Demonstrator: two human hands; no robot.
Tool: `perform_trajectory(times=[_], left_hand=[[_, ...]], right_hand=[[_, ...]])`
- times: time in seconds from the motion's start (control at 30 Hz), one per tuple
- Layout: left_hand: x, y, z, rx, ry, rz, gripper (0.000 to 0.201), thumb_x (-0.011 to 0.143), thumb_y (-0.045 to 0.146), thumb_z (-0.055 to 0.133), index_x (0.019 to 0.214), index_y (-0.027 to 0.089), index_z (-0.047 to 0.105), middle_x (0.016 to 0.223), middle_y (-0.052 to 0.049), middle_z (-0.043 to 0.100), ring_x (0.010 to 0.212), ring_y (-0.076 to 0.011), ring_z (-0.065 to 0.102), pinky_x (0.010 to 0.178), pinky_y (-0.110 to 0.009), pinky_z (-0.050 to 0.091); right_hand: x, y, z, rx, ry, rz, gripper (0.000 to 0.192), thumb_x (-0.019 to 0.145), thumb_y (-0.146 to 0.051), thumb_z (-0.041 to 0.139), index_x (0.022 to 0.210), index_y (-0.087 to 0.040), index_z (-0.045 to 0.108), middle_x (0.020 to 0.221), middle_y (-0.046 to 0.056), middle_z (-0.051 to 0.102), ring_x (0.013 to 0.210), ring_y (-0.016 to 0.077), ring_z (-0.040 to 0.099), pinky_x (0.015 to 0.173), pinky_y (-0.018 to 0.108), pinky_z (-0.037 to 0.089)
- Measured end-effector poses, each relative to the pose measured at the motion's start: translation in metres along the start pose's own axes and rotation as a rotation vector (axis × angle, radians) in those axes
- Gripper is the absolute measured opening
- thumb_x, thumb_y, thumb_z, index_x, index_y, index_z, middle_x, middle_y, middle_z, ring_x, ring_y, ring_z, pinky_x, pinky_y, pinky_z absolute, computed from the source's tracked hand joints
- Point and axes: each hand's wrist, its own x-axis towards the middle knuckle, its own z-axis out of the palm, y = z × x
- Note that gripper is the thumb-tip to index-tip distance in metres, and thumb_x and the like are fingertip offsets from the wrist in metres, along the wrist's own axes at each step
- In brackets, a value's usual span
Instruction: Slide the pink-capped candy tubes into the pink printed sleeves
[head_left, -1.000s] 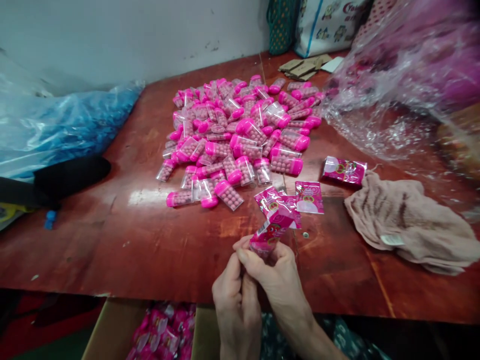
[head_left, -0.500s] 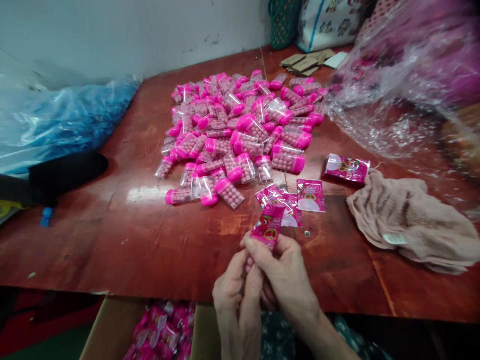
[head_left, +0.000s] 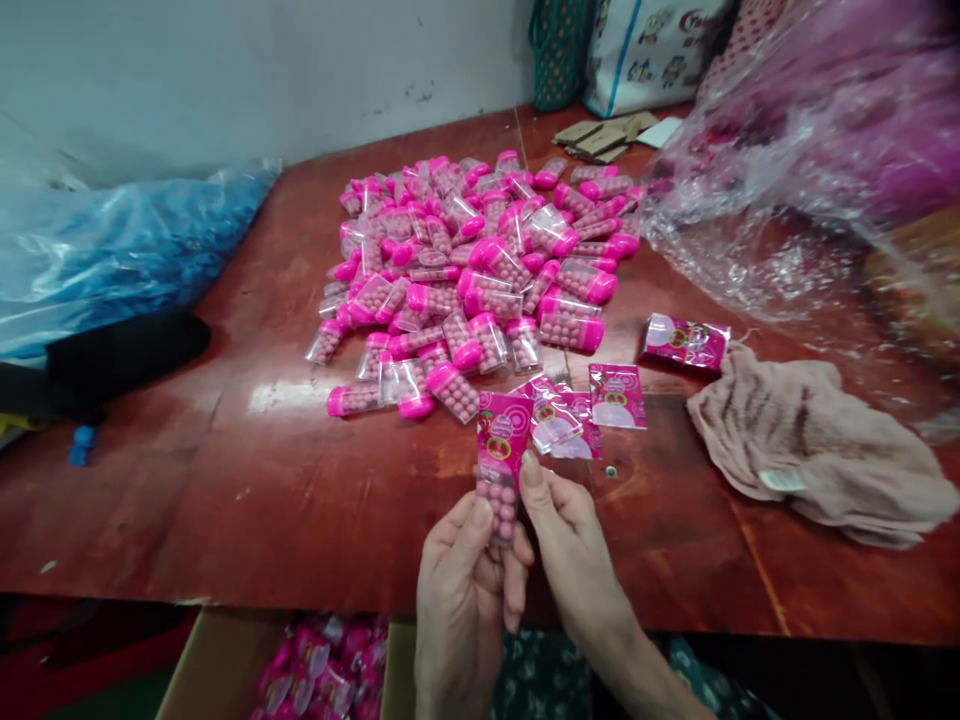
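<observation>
My left hand (head_left: pixel 461 590) grips the lower end of a clear candy tube (head_left: pixel 501 500) filled with pink balls. My right hand (head_left: pixel 566 530) pinches a pink printed sleeve (head_left: pixel 501 440) that sits over the tube's upper end. Both hands are over the near edge of the red-brown table (head_left: pixel 225 480). Just beyond them lie flat pink sleeves (head_left: pixel 592 405) and one more sleeve (head_left: pixel 686 342) farther right. A large pile of pink-capped candy tubes (head_left: pixel 472 260) covers the table's middle.
A beige cloth (head_left: pixel 810 440) lies at right, with crinkled clear plastic (head_left: pixel 787 170) behind it. A blue plastic bag (head_left: pixel 112 250) and a dark object (head_left: pixel 120 350) sit at left. A cardboard box (head_left: pixel 300 670) of pink packets stands below the table edge. Bags lean against the back wall.
The pink sleeve has turned from tilted right to upright and now sits over the tube's top. Both hands shifted slightly left, and the tube's pink balls now show below the sleeve.
</observation>
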Motion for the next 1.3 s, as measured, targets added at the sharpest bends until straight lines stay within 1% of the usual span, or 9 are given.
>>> perform_trajectory(times=[0.13,0.23,0.33,0.5,0.7,0.87,1.03,1.13,1.3], left_hand=[[-0.001,-0.001,0.001,-0.031,0.088,0.091,0.015,0.08,0.022,0.056,0.069,0.012,0.058,0.056,0.002,0.055,0.034,-0.0026,0.043,0.029,-0.011,0.033],[0.001,0.0,0.0,0.013,0.117,0.145,0.013,0.08,0.022,0.056,0.071,0.013,0.059,0.057,0.002,0.056,0.034,-0.0033,0.045,0.029,-0.012,0.034],[0.001,0.0,0.0,0.085,0.133,0.172,0.012,0.079,0.022,0.057,0.072,0.013,0.059,0.058,0.002,0.058,0.035,-0.004,0.047,0.03,-0.012,0.036],[0.001,0.002,0.002,0.195,0.18,0.185,0.011,0.078,0.023,0.058,0.075,0.012,0.059,0.052,0.002,0.058,0.032,-0.0046,0.045,0.028,-0.011,0.031],[0.005,0.003,0.0,0.252,0.119,0.155,0.013,0.078,0.025,0.057,0.074,0.013,0.059,0.054,0.001,0.059,0.033,-0.006,0.046,0.028,-0.013,0.033],[0.007,-0.004,0.005,0.32,0.17,0.242,0.012,0.078,0.026,0.057,0.079,0.014,0.061,0.058,0.0,0.06,0.038,-0.0078,0.049,0.033,-0.016,0.036],[0.006,-0.005,0.003,0.809,0.335,0.599,0.021,0.072,0.019,0.065,0.092,0.018,0.068,0.064,0.001,0.062,0.052,-0.0113,0.056,0.053,-0.022,0.048],[0.002,-0.003,0.001,1.035,0.288,0.8,0.031,0.07,0.011,0.065,0.098,0.021,0.068,0.077,-0.001,0.065,0.068,-0.0144,0.059,0.068,-0.024,0.048],[-0.006,-0.002,0.008,0.979,0.243,0.886,0.038,0.068,0.007,0.065,0.102,0.024,0.067,0.082,-0.002,0.065,0.072,-0.0165,0.06,0.069,-0.027,0.049]], right_hand=[[-0.002,-0.004,-0.004,-0.347,0.006,-0.208,0.024,0.091,-0.031,0.042,0.079,-0.019,0.059,0.065,0.0,0.055,0.058,0.0118,0.053,0.052,0.021,0.042],[-0.001,0.0,-0.01,-0.669,-0.032,-0.477,0.022,0.09,-0.019,0.038,0.091,-0.016,0.059,0.083,0.008,0.061,0.079,0.0197,0.055,0.07,0.031,0.046],[0.002,0.003,-0.017,-0.912,-0.039,-0.662,0.021,0.089,-0.013,0.037,0.093,-0.015,0.058,0.087,0.01,0.06,0.083,0.0214,0.054,0.073,0.035,0.046],[0.004,-0.009,-0.022,-1.085,-0.055,-0.724,0.025,0.087,-0.007,0.034,0.081,-0.014,0.057,0.077,0.009,0.057,0.076,0.0195,0.051,0.068,0.033,0.046],[0.008,-0.011,-0.027,-1.14,-0.105,-0.77,0.029,0.088,-0.007,0.031,0.071,-0.014,0.054,0.07,0.006,0.052,0.069,0.0179,0.046,0.063,0.031,0.041],[0.014,-0.006,-0.03,-0.862,0.018,-0.6,0.026,0.09,-0.012,0.033,0.074,-0.017,0.052,0.068,0.001,0.049,0.063,0.0141,0.045,0.058,0.027,0.038],[0.018,-0.011,-0.025,-0.201,0.032,-0.265,0.018,0.088,-0.032,0.048,0.1,-0.02,0.053,0.092,0.003,0.06,0.084,0.0148,0.058,0.074,0.026,0.044],[0.017,-0.013,-0.017,0.064,0.014,-0.152,0.022,0.081,-0.036,0.058,0.094,-0.019,0.055,0.087,0.002,0.064,0.08,0.0149,0.061,0.073,0.026,0.047],[0.01,-0.013,-0.009,0.172,0.063,-0.12,0.02,0.08,-0.035,0.06,0.091,-0.019,0.056,0.085,0.001,0.065,0.078,0.0134,0.061,0.072,0.023,0.048]])
